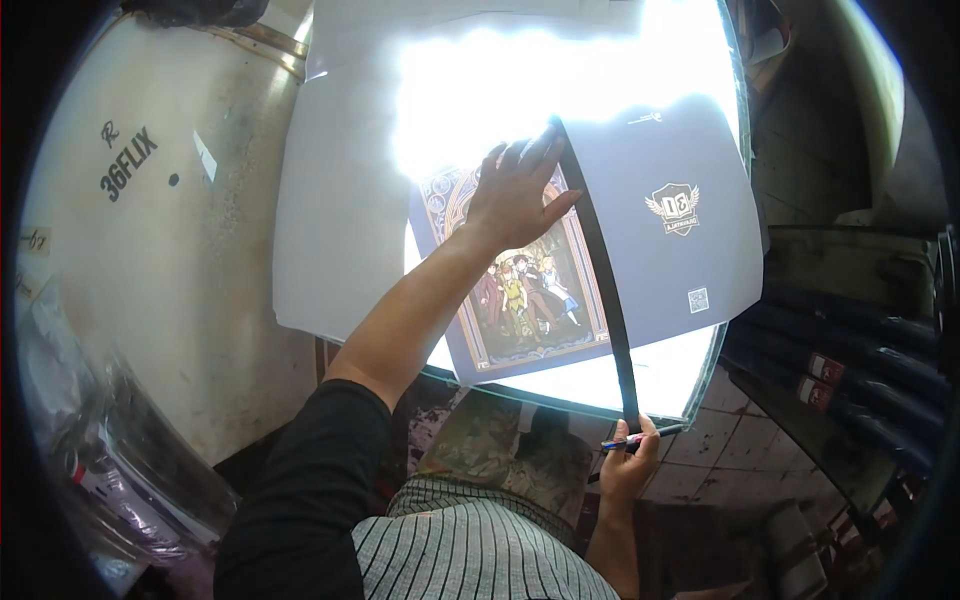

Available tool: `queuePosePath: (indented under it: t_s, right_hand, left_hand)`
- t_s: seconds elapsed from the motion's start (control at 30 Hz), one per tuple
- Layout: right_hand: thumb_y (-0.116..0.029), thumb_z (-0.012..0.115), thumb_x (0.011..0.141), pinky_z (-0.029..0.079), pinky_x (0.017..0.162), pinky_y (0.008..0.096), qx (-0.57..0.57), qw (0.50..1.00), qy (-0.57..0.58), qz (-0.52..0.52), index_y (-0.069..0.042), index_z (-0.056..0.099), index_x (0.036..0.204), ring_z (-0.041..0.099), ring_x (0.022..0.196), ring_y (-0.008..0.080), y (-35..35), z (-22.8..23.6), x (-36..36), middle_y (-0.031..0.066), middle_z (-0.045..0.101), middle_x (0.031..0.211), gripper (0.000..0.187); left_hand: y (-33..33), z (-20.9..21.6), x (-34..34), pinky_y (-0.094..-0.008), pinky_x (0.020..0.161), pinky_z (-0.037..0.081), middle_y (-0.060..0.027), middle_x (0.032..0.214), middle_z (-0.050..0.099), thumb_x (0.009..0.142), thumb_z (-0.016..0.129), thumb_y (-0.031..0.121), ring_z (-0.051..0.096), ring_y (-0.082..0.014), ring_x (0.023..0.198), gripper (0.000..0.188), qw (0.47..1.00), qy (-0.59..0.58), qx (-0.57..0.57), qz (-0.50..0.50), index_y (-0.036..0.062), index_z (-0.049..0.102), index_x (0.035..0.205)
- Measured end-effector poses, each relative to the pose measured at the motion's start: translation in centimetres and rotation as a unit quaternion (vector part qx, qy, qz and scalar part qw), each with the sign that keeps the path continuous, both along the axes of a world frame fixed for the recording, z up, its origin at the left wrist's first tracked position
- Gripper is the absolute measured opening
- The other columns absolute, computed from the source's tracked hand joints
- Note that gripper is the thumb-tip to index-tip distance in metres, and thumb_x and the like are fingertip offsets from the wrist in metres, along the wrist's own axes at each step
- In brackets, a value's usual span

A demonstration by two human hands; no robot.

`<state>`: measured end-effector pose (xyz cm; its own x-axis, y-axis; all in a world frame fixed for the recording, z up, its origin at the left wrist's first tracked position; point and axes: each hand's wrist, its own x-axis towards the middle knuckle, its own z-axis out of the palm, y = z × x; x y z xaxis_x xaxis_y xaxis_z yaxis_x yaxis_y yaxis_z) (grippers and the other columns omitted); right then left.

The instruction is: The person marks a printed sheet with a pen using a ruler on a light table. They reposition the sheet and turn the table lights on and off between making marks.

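My left hand (pixel 515 195) lies flat with its fingers stretched out on a printed cover sheet (pixel 535 340), which shows several cartoon figures inside an ornate frame. Its thumb reaches the edge of a long, straight black strip (pixel 598 255) that runs between this picture and the plain blue part of the sheet (pixel 650 150). Whether the strip is a ruler I cannot tell. Below, at the front edge of the lit glass table (pixel 655 385), my right hand (pixel 628 460) pinches the strip's near end. A dark pen (pixel 655 436) lies crosswise in the same fingers.
White glare washes out the far part of the table. A large pale sheet (pixel 340 220) extends left under the print. Further left stands a big cream panel (pixel 230 320), with clear plastic wrapping (pixel 130 450) below it. Dark blue wrapped rolls (pixel 840 340) are stacked at the right.
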<state>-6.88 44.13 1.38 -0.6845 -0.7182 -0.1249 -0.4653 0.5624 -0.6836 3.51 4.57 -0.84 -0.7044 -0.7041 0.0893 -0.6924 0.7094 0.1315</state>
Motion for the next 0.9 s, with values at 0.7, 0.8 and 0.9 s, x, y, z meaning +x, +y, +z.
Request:
queuePosePath:
  t_s: [0.7,0.8,0.9]
  right_hand:
    - [-0.016,0.073,0.094,0.052,0.079,0.0394,0.008,0.999,-0.044,-0.030,0.005,0.062,0.117,0.064,0.087,0.0288,1.3,-1.6,-0.3,0.0186,0.067,0.103,0.033]
    - [-0.016,0.073,0.094,0.052,0.077,0.0392,-0.015,1.000,0.003,-0.003,0.004,0.062,0.118,0.063,0.084,0.0285,1.1,-1.4,-0.4,0.0178,0.067,0.102,0.033]
    - [-0.013,0.073,0.093,0.054,0.082,0.0454,0.009,0.999,-0.036,-0.031,0.003,0.061,0.114,0.068,0.094,0.0380,0.8,-0.5,-0.5,0.0219,0.067,0.104,0.029]
  left_hand:
    - [0.4,0.2,-0.3,-0.0513,0.122,0.021,-0.0127,0.161,0.036,0.101,0.048,0.056,0.029,-0.0333,0.150,0.073,1.000,0.020,0.012,0.003,0.0028,0.043,0.150]
    - [0.4,0.0,-0.4,-0.0516,0.122,0.021,-0.0133,0.160,0.036,0.100,0.050,0.058,0.029,-0.0339,0.150,0.075,1.000,0.018,0.010,-0.002,0.0027,0.043,0.150]
    - [0.3,-0.4,-0.9,-0.0536,0.121,0.021,-0.0160,0.159,0.037,0.094,0.056,0.064,0.029,-0.0358,0.149,0.084,1.000,0.020,0.021,-0.008,0.0025,0.042,0.150]
